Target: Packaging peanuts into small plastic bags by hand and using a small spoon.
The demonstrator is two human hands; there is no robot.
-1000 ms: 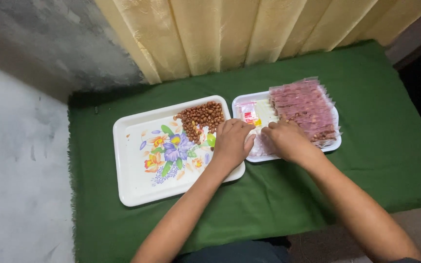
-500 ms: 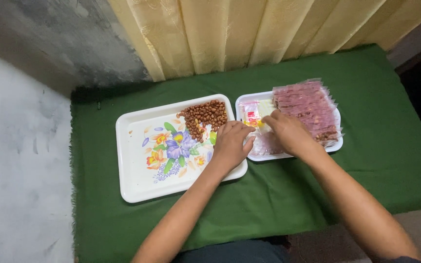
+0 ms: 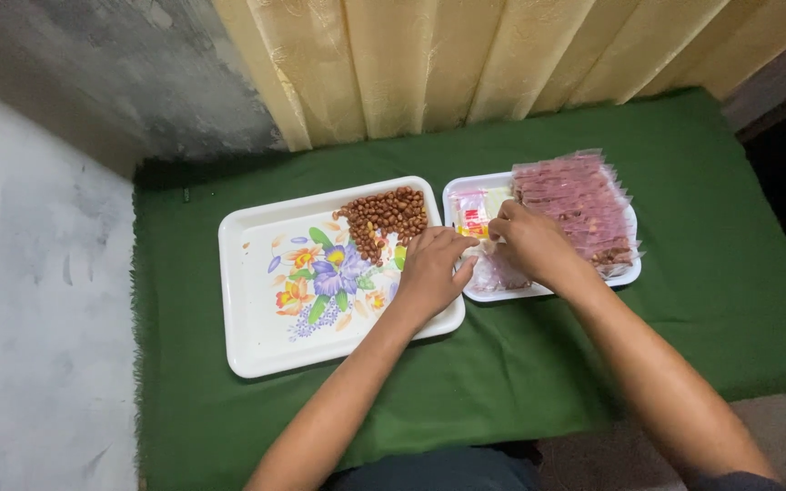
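From the head camera, looking down: the left hand (image 3: 431,270) rests with fingers curled loosely at the right edge of the white rectangular plastic tray with a painted flower pattern (image 3: 256,300); whether it holds anything I cannot tell. Just beyond its knuckles lies a heap of brown peanuts (image 3: 386,215) in that tray's far corner. The right hand (image 3: 531,245) sits over the smaller white plastic tray (image 3: 625,270), fingertips pinched together on something pale near a small clear packet with a red and yellow label (image 3: 471,215); what exactly it grips is hidden. Just beyond and to the right of that hand lies a stack of clear plastic packets filled with peanuts (image 3: 575,202). Both trays sit on a green cloth (image 3: 502,382) under the forearms, with a cream-yellow curtain (image 3: 466,55) beyond.
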